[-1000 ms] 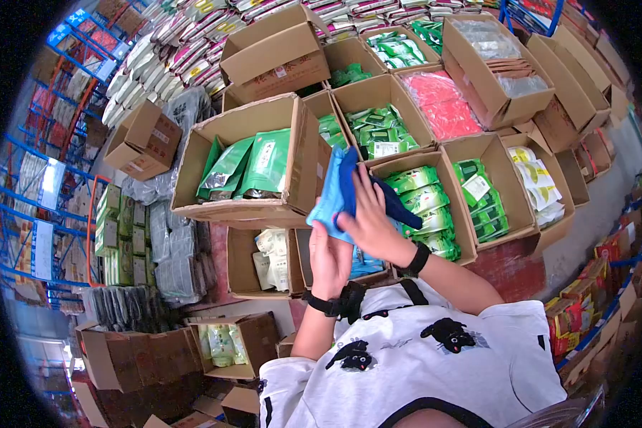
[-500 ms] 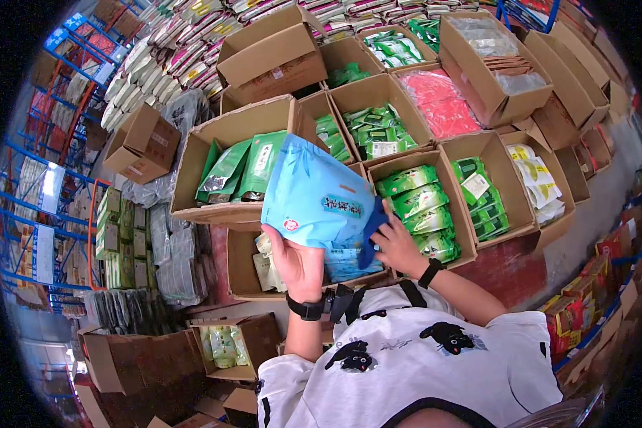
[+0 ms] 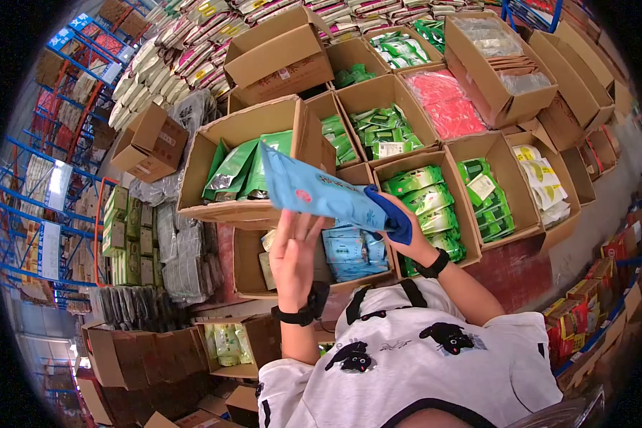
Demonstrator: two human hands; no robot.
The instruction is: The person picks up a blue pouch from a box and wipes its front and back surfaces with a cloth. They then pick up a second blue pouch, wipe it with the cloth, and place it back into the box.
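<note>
A light blue packaging pouch [image 3: 321, 191] with dark printing and a red mark hangs in front of me, tilted and seen partly edge-on. My right hand [image 3: 411, 234] grips its right end, together with a dark blue cloth-like piece [image 3: 399, 220]. Below the pouch's left part is my left hand [image 3: 294, 260], fingers stretched up and tips at its lower edge; whether they press on it is unclear. Under the pouch, a carton [image 3: 244, 267] holds more light blue pouches [image 3: 353, 255]. Just behind, green pouches [image 3: 239, 171] stand in another carton [image 3: 225, 212].
Open cartons of green packets [image 3: 426, 207], pink packets [image 3: 442, 103] and white-yellow packets [image 3: 538, 178] crowd the far and right sides. Blue shelving [image 3: 32, 214] stands at left, near stacked green boxes [image 3: 130, 242]. Piled bags [image 3: 192, 53] line the back.
The pouch has tipped from showing its broad face to a flatter, edge-on angle. My left hand has loosened from its lower left corner, with fingers now straight. My right hand has shifted slightly right.
</note>
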